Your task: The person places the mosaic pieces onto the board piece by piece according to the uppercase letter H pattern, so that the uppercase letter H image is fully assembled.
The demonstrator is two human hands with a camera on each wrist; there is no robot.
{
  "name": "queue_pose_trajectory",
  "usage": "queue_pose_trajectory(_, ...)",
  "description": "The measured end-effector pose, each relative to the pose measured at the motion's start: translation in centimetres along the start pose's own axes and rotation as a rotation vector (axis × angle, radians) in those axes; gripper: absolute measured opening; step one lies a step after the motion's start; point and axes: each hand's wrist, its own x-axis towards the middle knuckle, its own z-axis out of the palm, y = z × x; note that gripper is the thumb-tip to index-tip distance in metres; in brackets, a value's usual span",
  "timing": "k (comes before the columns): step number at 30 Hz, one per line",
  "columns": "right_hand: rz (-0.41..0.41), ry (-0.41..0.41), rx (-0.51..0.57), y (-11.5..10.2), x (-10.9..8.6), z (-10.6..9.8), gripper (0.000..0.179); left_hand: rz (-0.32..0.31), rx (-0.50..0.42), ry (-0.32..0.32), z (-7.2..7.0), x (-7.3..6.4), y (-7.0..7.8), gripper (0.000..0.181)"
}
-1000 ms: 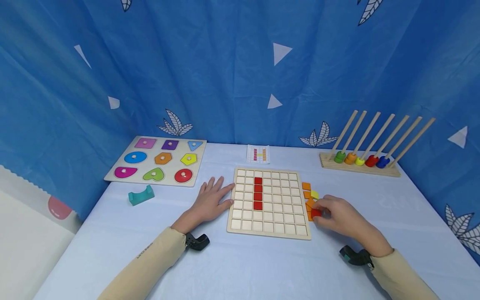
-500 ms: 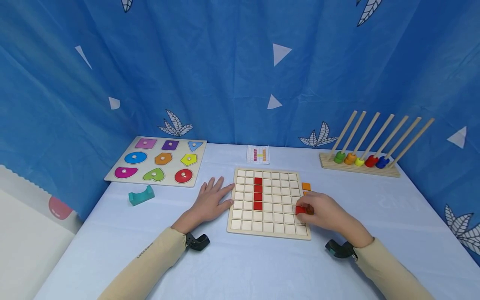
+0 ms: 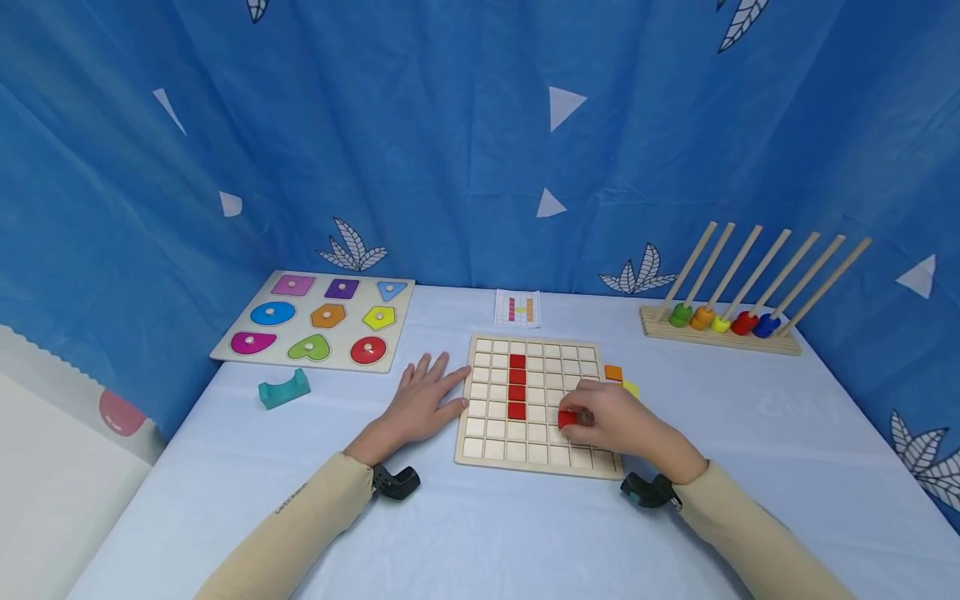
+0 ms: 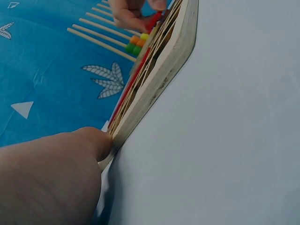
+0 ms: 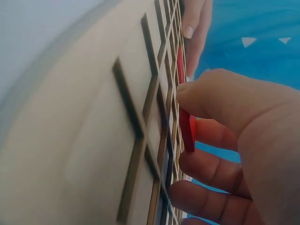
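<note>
My right hand (image 3: 618,421) pinches a red square tile (image 3: 567,419) above the right half of the wooden grid board (image 3: 538,471). In the right wrist view, thumb and fingers hold the red tile (image 5: 188,133) by its edges, close over the grid. A column of red tiles (image 3: 517,392) lies in the board's cells left of the middle. My left hand (image 3: 423,404) rests on the table, fingers spread, its thumb and index fingertip at the board's left edge. An orange tile (image 3: 613,372) and a yellow tile (image 3: 632,389) lie right of the board, the yellow partly hidden.
Behind the board lies a pattern card (image 3: 517,308). A shape puzzle board (image 3: 348,363) is at the back left, with a teal block (image 3: 285,390) in front of it. A bead stand (image 3: 720,337) with upright pegs stands back right, before a blue curtain (image 3: 465,150).
From the tiles beside the board, my right hand has moved left over the grid, carrying the red tile. My left hand has stayed in place.
</note>
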Motion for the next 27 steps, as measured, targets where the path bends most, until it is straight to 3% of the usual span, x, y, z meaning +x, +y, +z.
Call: queue_pose_trajectory(27,-0.092,-0.045,0.008,-3.2,2.8,1.8,0.028,0.011,0.000,0.010,-0.2,0.0,0.2,0.060)
